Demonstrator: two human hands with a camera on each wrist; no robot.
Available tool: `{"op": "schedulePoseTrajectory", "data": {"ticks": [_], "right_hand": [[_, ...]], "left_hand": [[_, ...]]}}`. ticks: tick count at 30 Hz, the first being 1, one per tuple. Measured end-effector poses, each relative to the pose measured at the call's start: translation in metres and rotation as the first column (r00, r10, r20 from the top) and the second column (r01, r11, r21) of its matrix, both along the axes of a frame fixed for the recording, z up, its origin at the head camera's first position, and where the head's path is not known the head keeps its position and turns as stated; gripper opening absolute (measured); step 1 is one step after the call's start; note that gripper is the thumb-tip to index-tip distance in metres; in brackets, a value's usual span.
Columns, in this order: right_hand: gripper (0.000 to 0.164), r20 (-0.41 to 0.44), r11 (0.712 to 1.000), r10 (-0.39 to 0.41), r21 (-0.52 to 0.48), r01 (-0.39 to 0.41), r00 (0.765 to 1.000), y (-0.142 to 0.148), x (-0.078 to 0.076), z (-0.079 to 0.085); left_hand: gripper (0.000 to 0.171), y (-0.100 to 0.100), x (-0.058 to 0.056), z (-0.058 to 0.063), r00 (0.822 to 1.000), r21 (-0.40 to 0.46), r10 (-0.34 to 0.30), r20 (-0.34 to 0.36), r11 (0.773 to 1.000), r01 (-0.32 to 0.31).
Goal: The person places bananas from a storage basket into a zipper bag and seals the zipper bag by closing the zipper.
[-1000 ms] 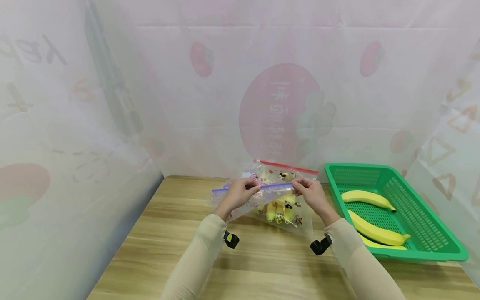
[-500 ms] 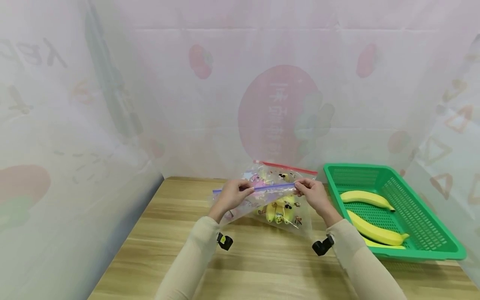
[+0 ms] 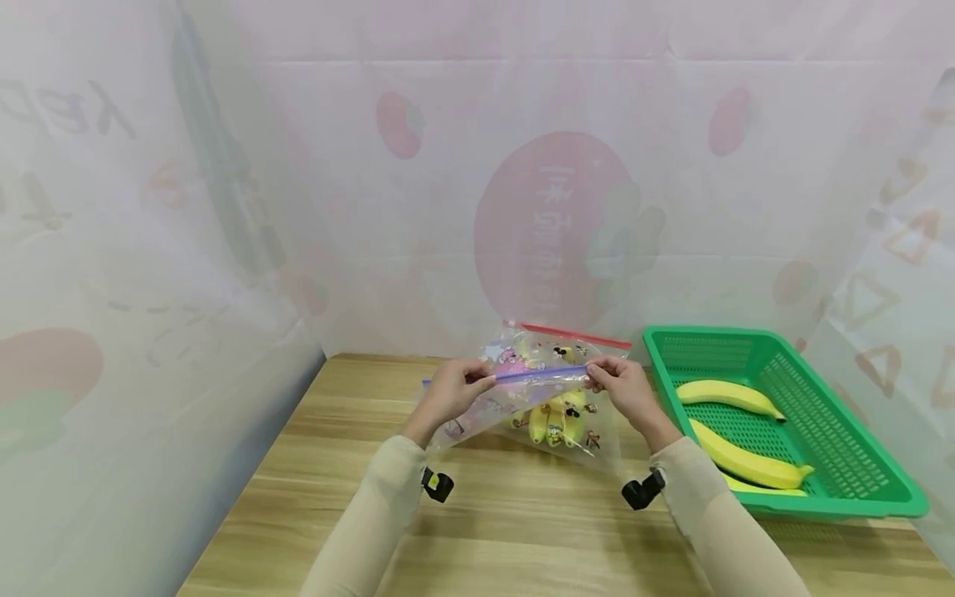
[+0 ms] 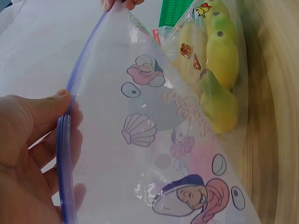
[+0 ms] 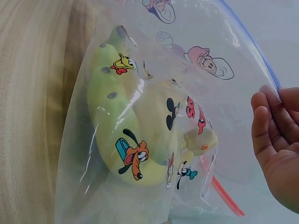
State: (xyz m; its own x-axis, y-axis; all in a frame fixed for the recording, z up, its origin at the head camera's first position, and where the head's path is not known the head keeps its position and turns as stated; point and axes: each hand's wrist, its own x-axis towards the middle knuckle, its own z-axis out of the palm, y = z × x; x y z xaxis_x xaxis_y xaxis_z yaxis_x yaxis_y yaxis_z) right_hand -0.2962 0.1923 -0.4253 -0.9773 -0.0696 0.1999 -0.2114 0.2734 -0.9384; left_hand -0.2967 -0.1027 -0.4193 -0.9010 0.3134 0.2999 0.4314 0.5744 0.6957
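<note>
Both hands pinch the blue zip edge of a clear zip bag [image 4: 140, 154] printed with cartoon faces and shells, holding it up over the table. My left hand [image 3: 453, 390] has its thumb on one face of the strip and curled fingers behind it, partway along. At the strip's right end, my right hand [image 3: 622, 390] pinches the corner between thumb and fingers. Just behind this bag lies a second zip bag [image 3: 574, 336] with a red top edge and cartoon prints, partly covered by it. Yellow-green bananas [image 5: 114, 102] bulge inside that second bag.
A green basket [image 3: 888, 473] stands at the right of the wooden table [image 3: 507, 531], holding a few yellow bananas [image 3: 746, 456]. White printed sheeting [image 3: 418, 232] hangs close behind the table and along both sides.
My left hand has slid to the left along the blue zip strip, widening the distance between the hands. My right hand stays nearly still at its end; the red-edged bag and basket have not moved.
</note>
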Motion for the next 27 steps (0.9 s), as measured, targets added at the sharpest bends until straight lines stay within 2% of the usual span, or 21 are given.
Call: {"op": "schedulePoseTrajectory", "data": {"ticks": [7,17,27], "right_hand": [[0.022,0.01,1.0,-0.006,-0.004,0.006,1.0,0.001,-0.001,0.0],[0.025,-0.01,1.0,-0.012,0.009,0.012,1.0,0.004,0.0,0.001],[0.024,-0.01,0.999,-0.028,0.021,0.028,1.0,0.006,0.001,0.003]], "left_hand": [[0.01,-0.008,0.0,-0.004,1.0,-0.009,0.026,0.0,1.0,-0.026],[0.013,-0.015,0.003,-0.004,1.0,-0.011,0.009,0.01,1.0,-0.009],[0.011,-0.023,0.002,-0.007,0.999,-0.007,0.04,0.022,0.999,-0.04]]}}
